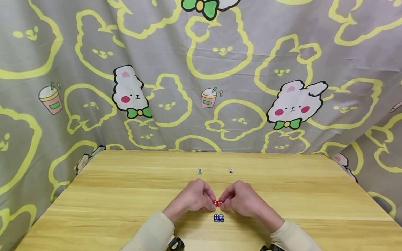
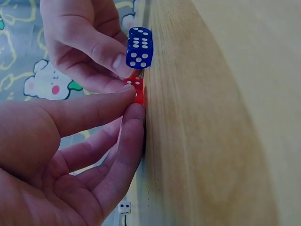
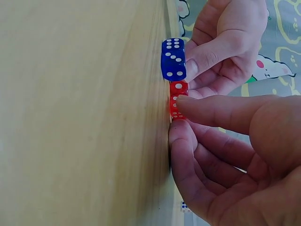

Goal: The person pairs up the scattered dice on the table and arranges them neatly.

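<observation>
Near the middle of the table, two red dice stand side by side, their facing sides touching or nearly so. My left hand [image 1: 195, 196] pinches the left red die [image 1: 215, 203] between thumb and fingertips. The right red die [image 1: 220, 203] is pinched the same way by my right hand [image 1: 242, 198]. Both dice are partly hidden by fingertips. Closer to me lie two blue dice with white pips, a left blue die [image 1: 216, 218] and a right blue die [image 1: 221, 218], set against each other. In the right wrist view the blue pair [image 3: 174, 60] appears just before the red dice.
Farther back on the wooden table [image 1: 125, 195] sit two white dice, a left one [image 1: 199, 171] and a right one [image 1: 231, 170], with a gap between them. A grey patterned curtain [image 1: 176, 59] hangs behind the table's far edge and along its sides.
</observation>
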The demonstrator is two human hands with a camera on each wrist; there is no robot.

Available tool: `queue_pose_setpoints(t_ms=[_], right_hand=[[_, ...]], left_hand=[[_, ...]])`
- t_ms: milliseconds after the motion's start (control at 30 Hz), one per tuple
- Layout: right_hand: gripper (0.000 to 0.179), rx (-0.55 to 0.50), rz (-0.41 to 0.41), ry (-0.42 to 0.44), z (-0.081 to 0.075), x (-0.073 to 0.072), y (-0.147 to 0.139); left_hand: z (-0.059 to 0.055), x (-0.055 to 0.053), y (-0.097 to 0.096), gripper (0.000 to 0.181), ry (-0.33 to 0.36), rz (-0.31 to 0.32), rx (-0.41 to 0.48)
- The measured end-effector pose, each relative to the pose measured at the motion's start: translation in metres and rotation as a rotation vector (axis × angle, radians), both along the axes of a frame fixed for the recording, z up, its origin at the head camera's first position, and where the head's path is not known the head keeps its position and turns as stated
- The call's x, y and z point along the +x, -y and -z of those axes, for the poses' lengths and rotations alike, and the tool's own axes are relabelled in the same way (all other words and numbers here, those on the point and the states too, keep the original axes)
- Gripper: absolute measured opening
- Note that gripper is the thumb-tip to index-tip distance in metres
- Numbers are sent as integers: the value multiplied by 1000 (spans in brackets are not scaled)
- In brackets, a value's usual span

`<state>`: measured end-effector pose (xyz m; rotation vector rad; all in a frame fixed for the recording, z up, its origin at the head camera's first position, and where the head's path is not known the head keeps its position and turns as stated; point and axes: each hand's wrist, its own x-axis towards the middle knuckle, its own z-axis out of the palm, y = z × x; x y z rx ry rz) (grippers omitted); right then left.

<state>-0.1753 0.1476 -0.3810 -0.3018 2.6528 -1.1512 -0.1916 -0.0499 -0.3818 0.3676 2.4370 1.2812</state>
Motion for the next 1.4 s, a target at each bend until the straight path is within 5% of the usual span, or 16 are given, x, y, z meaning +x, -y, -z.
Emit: queue_pose_setpoints(t_ms=[1400], right_hand=[[15,-56,7,34,2,-2,-3]], left_hand=[[-2,0,1,19,18,-13,4]])
